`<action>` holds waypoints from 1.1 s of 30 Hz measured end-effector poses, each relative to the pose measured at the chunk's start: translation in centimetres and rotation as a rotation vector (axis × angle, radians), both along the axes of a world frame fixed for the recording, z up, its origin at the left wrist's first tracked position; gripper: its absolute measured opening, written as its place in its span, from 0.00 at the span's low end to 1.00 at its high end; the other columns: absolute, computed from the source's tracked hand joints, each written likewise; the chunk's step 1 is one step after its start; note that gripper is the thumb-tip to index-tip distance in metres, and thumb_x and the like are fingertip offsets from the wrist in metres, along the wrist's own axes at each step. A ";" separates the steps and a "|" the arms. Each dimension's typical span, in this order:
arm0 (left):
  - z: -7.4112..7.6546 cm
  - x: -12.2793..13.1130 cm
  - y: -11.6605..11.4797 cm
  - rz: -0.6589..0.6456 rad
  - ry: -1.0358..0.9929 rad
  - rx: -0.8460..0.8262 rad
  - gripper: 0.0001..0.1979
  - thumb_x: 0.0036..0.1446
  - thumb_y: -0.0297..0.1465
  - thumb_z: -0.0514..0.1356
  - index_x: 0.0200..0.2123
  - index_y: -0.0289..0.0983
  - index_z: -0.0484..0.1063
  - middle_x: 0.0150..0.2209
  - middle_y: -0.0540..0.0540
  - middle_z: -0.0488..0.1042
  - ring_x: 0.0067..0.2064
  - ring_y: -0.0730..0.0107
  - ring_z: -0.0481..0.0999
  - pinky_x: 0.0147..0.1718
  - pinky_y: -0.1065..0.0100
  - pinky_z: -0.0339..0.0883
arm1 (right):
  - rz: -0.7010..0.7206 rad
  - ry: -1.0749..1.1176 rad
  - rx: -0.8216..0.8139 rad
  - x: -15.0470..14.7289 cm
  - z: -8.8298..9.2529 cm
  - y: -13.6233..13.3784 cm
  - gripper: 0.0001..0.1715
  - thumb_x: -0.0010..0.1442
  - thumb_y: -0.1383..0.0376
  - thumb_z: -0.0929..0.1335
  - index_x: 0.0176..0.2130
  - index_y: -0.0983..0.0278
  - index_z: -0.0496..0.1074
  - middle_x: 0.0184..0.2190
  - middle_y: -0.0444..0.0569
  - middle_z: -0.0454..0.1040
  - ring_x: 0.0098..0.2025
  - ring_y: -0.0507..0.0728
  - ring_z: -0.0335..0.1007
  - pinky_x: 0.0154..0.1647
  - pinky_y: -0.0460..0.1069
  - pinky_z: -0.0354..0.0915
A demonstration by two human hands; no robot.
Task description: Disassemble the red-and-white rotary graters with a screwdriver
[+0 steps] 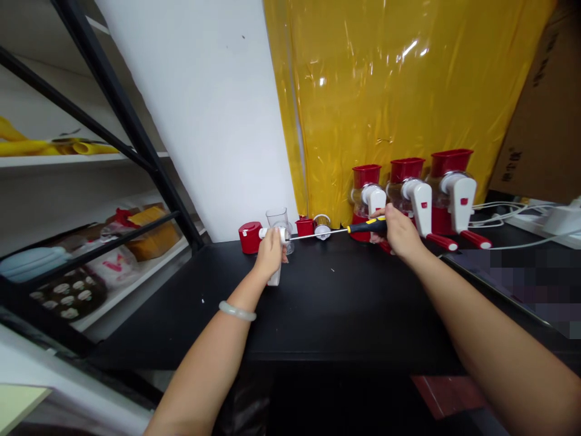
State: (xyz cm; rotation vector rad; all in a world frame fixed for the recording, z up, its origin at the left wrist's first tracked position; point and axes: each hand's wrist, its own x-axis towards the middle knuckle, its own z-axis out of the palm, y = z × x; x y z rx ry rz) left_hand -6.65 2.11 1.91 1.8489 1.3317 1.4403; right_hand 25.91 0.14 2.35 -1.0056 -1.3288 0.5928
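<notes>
My left hand (pixel 271 253) is closed around a white plastic crank arm (pixel 275 278), whose lower end sticks out below the fingers. In my right hand (pixel 396 231) is a screwdriver (pixel 363 226) with a black and yellow handle, held level and pointing left. Its metal tip reaches the open end of the white part beside my left fingers; whether it touches a screw is too small to tell. Just behind my left hand stand a red round base (pixel 250 238) and a clear plastic housing (pixel 276 215). A red hopper (pixel 305 227) and a metal-rimmed drum (pixel 322 226) lie behind the screwdriver's shaft.
Three assembled red-and-white hand-crank graters (pixel 420 200) line the back right of the black table (pixel 318 315). White cables and a power strip (pixel 560 221) sit at the far right. A shelf rack (pixel 131 139) stands left; yellow wrapped material (pixel 408 91) rises behind.
</notes>
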 end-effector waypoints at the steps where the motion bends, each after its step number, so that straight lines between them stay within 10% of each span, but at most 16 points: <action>1: 0.0 -0.4 -0.1 0.004 0.043 0.134 0.25 0.67 0.54 0.46 0.39 0.39 0.67 0.20 0.52 0.69 0.19 0.69 0.71 0.21 0.69 0.66 | -0.012 -0.019 -0.039 0.0 0.0 -0.1 0.34 0.62 0.34 0.60 0.36 0.60 0.73 0.18 0.44 0.67 0.19 0.55 0.65 0.19 0.50 0.62; 7: 0.2 -2.4 -0.3 0.135 0.071 0.669 0.30 0.65 0.56 0.45 0.47 0.37 0.69 0.31 0.45 0.76 0.28 0.65 0.77 0.29 0.65 0.69 | 0.240 0.289 -0.049 -1.3 0.8 -0.8 0.26 0.51 0.42 0.75 0.38 0.58 0.72 0.27 0.42 0.70 0.25 0.51 0.67 0.24 0.47 0.65; 18: 1.1 1.1 -0.2 0.009 -0.275 -0.368 0.30 0.64 0.58 0.47 0.31 0.37 0.67 0.19 0.51 0.68 0.15 0.73 0.66 0.16 0.69 0.66 | 0.393 0.374 0.012 -1.0 1.1 -1.3 0.25 0.48 0.57 0.77 0.45 0.53 0.71 0.36 0.43 0.77 0.41 0.56 0.76 0.43 0.53 0.73; 23: 0.4 -0.6 -0.4 0.094 0.001 0.270 0.27 0.65 0.56 0.46 0.41 0.39 0.69 0.21 0.51 0.70 0.20 0.69 0.72 0.22 0.68 0.66 | 0.035 0.072 -0.107 -0.8 0.5 -0.7 0.30 0.62 0.37 0.62 0.37 0.60 0.70 0.19 0.44 0.69 0.19 0.54 0.66 0.20 0.48 0.63; 27: 0.0 -1.8 -0.5 0.183 0.068 0.750 0.31 0.65 0.57 0.44 0.45 0.37 0.70 0.32 0.43 0.77 0.30 0.63 0.77 0.31 0.63 0.70 | 0.100 0.016 -0.146 -0.8 0.3 -0.7 0.33 0.59 0.35 0.64 0.34 0.61 0.71 0.16 0.41 0.64 0.15 0.50 0.56 0.13 0.45 0.50; 33: 0.3 -1.0 -0.1 0.051 -0.071 0.478 0.26 0.68 0.54 0.44 0.44 0.39 0.68 0.22 0.52 0.71 0.20 0.69 0.72 0.23 0.68 0.66 | 0.368 0.418 0.005 -1.0 1.0 -1.1 0.27 0.46 0.53 0.79 0.44 0.53 0.72 0.34 0.42 0.73 0.32 0.52 0.72 0.31 0.49 0.70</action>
